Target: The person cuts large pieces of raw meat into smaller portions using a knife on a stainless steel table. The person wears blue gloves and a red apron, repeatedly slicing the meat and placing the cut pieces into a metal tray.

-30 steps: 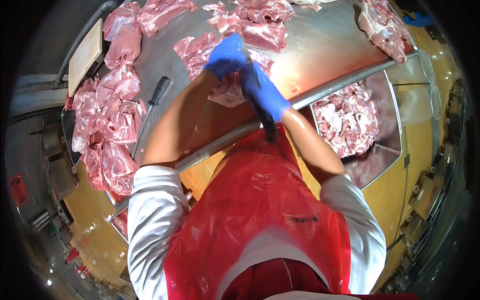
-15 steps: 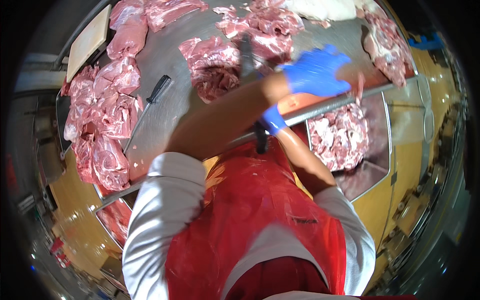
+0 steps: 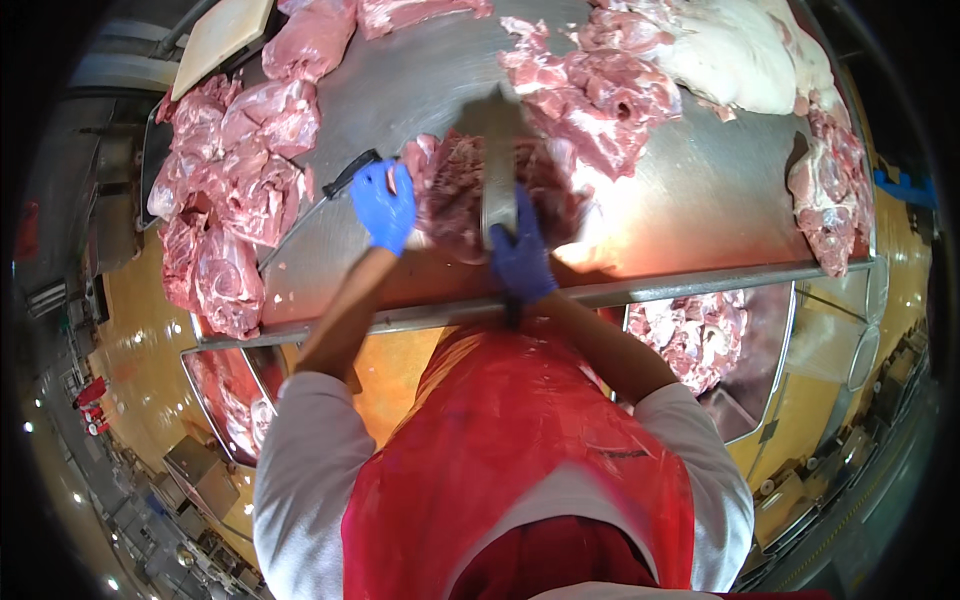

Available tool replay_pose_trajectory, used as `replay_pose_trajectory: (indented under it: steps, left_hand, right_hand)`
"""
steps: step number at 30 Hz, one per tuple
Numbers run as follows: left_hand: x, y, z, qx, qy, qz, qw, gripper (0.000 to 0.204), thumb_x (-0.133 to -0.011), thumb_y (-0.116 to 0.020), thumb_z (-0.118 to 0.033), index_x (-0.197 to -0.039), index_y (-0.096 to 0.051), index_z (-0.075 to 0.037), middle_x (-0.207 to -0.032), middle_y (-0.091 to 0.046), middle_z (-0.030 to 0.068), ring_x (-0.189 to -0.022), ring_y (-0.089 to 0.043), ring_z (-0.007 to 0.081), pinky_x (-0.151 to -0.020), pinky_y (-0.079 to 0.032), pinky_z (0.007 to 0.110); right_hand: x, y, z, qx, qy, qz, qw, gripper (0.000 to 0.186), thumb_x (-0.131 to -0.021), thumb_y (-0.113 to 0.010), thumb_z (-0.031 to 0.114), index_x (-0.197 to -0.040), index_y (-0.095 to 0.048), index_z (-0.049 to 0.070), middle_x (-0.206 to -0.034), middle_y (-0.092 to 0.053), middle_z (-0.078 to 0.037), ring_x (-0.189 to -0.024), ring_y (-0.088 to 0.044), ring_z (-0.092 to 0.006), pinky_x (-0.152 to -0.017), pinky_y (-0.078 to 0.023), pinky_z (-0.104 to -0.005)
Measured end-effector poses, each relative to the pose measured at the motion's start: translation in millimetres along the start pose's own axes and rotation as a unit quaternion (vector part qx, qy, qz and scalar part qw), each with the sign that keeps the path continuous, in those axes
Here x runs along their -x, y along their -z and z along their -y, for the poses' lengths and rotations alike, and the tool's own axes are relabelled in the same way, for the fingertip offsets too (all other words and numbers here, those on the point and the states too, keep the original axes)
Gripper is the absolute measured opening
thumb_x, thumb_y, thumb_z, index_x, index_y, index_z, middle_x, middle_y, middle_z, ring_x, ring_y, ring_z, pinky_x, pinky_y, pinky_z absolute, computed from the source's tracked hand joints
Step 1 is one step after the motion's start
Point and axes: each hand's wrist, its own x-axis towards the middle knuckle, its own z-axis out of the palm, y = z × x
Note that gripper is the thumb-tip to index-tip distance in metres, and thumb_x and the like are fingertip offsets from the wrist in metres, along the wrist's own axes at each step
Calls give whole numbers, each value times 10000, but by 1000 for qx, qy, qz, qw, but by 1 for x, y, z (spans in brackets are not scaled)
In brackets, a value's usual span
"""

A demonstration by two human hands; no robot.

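In a blue glove, my right hand [image 3: 520, 262] grips a knife by its dark handle. The broad knife blade [image 3: 498, 170] points away from me over a piece of raw meat [image 3: 455, 195]. That meat is blurred and partly hidden by the blade and hand. My left hand [image 3: 385, 208], also gloved in blue, is at the meat's left edge with its fingers curled. Something pinkish shows between thumb and fingers, too small to name. Just left of this hand lies a black-handled tool [image 3: 350, 172] with a long thin shaft, either a steel or a narrow knife.
Several raw cuts [image 3: 265, 190] line the metal table's [image 3: 400, 80] left side. More meat [image 3: 600, 95] and a large pale-skinned piece [image 3: 740, 55] lie at the far right. Below the front rail are a bin of trimmings [image 3: 690, 335] and another meat bin [image 3: 225, 390]. A cutting board [image 3: 222, 42] stands far left.
My left hand has swung back from above the right-hand bin to the meat's left edge. The right hand with the knife has moved up over the meat. The view has shifted.
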Motion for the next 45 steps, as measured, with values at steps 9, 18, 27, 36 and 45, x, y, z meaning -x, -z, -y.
replay_pose_trajectory:
  steps: [9,18,27,36,45]
  left_hand:
    - [48,27,-26,189,125,102,969,359,-888,-661,-258,-1190,-610,-70,-1084,-608,229,-1050,-549,405,-915,-441,510]
    - [53,41,27,231,-120,181,948,498,-670,-756,-192,-1131,-578,-133,-1206,-534,146,-1104,-534,398,-931,-465,494]
    - [65,66,0,236,-144,314,908,233,-706,-718,-253,-867,-626,-111,-930,-565,120,-935,-560,347,-790,-530,433]
    - [17,-6,29,340,-137,219,904,194,-750,-713,-156,-890,-620,-59,-877,-612,156,-765,-639,355,-669,-524,447]
    - [-37,24,26,306,49,363,879,147,-747,-686,-72,-882,-647,-27,-785,-662,135,-691,-630,235,-690,-524,330]
  right_hand:
    - [-50,58,8,169,-159,129,964,708,-973,-522,91,-1587,-170,114,-1026,-664,-323,-838,-706,-404,-721,-540,-461]
    - [0,-51,86,224,-89,148,959,758,-929,-498,82,-1590,-142,182,-868,-627,-347,-764,-627,-512,-669,-461,-581]
    - [81,-37,81,249,-158,200,934,807,-910,-474,84,-1603,-77,197,-934,-658,-306,-817,-650,-477,-740,-488,-556]
    - [73,-58,38,179,-52,94,978,823,-931,-509,120,-1598,-31,183,-827,-660,-304,-716,-649,-470,-650,-479,-569]
    - [32,-70,61,100,-231,145,957,733,-877,-520,95,-1545,-219,123,-945,-653,-341,-898,-635,-501,-786,-500,-572]
